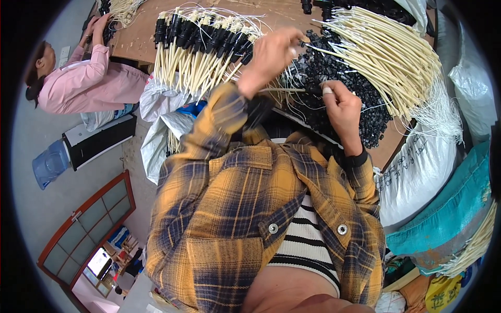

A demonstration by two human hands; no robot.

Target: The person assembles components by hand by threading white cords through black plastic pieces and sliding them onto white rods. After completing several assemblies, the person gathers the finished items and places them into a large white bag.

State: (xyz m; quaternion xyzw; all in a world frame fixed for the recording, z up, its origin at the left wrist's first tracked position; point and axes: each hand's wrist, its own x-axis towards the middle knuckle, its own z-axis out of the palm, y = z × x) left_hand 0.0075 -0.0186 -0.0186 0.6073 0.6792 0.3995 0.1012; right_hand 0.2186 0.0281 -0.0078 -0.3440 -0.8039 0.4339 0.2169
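Note:
My left hand (274,56), slightly blurred, is closed, with its fingertips at the end of a thin cream tube (330,51) that reaches out past the bundle on the right. My right hand (342,106) pinches a small black piece (314,87), partly hidden by thumb and fingers; white tape wraps the thumb. Another cream tube (284,89) lies level with that piece, and I cannot tell whether they are joined. Beneath both hands spreads a heap of small black plastic parts (368,122). To its right lies a big bundle of cream tubes (389,60) with white wires.
Cream tubes with black sockets (201,39) lie in rows at the left on the brown table (134,39). Stuffed white sacks (422,169) and a teal sack (443,208) crowd the right side. A person in pink (78,86) works at the far left, near a blue water bottle (50,163).

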